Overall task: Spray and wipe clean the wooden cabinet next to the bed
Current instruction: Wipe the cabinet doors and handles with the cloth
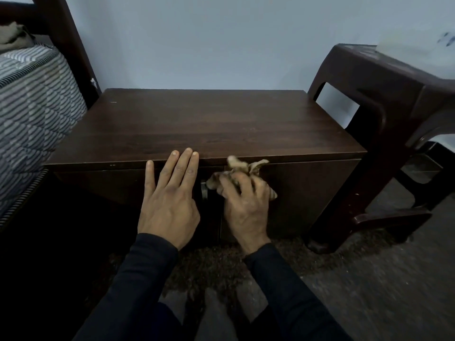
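Head view, L to R. Striped mattress (pixel 32 114) at far left, bed frame behind it. Wooden cabinet (pixel 209 124) just beside bed, against wall; top bare, no spray bottle in sight. Left hand (pixel 170 200) open flat, fingers spread, pressed on left door w/ fingertips at top edge, holding nothing. Right hand (pixel 246 207) curled around bunched tan cloth (pixel 242 168), pressed to front by a metal handle (pixel 203 190) at the door gap. Dark plastic stool (pixel 384 99) at right. Judgement: wipe stage, on front face; can't tell if top is done. Sides prob. left.
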A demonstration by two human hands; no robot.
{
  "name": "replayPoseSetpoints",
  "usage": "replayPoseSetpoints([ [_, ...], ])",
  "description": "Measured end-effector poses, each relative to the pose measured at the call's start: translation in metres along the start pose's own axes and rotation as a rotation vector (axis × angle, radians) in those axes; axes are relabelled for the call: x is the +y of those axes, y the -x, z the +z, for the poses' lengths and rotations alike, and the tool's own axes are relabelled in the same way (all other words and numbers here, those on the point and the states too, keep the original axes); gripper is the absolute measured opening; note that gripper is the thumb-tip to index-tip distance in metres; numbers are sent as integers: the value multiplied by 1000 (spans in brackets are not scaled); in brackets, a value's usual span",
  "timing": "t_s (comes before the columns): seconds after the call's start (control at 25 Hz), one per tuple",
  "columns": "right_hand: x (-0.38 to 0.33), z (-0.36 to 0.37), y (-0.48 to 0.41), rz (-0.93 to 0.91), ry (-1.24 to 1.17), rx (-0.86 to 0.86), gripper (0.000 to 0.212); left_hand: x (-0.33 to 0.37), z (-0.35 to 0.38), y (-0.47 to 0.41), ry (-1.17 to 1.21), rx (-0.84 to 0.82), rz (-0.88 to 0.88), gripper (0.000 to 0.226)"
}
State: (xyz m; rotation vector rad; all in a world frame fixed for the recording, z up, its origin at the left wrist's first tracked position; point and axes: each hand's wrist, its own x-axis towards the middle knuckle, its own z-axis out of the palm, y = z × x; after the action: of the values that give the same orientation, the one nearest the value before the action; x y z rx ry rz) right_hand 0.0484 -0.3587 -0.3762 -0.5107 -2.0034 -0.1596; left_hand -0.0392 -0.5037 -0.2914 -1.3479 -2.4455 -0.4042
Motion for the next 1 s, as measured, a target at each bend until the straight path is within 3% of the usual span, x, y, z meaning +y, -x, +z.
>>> replayPoseSetpoints([
  [0.04, 10, 2, 2, 0, 95, -16, 29, 0, -1, 0, 6, -4, 6, 81],
  [0.12, 15, 1, -1, 231, 83, 48, 24, -4, -3, -1, 13, -1, 25, 81],
  [0.16, 11, 2, 0, 230, 81, 39, 21, -6, -3, -1, 14, 2, 30, 81],
  [0.24, 4, 4, 8, -98, 119, -43, 22, -8, -2, 2, 15, 2, 29, 81],
  [0.28, 8, 5, 10, -170, 114, -68, 22, -9, -3, 3, 19, -5, 32, 82],
  [0.4, 10, 8, 10, 59, 7, 22, 22, -11, -4, 1, 35, 2, 41, 81],
  [0.52, 3, 17, 33, -18, 5, 7, 35, -12, -3, 2, 52, 5, 47, 82],
  [0.6, 0, 21, 50, 153, -100, -16, 52, -12, -1, 3, 62, -3, 40, 83],
  [0.68, -8, 19, 63, 474, -284, -56, 72, -11, -1, 3, 67, -3, 39, 85],
  [0.76, -29, 9, 61, 744, -475, 1, 78, -12, -1, 1, 75, -5, 41, 85],
  [0.88, -43, -8, 19, 1058, -676, 226, 57, -12, -1, 0, 79, -3, 39, 84],
  [0.96, -34, -21, 2, 1028, -792, 280, 35, -12, -1, 1, 90, -3, 29, 85],
  [1.0, -27, -25, 1, 1021, -843, 229, 26, -12, 0, 1, 97, -1, 24, 85],
])
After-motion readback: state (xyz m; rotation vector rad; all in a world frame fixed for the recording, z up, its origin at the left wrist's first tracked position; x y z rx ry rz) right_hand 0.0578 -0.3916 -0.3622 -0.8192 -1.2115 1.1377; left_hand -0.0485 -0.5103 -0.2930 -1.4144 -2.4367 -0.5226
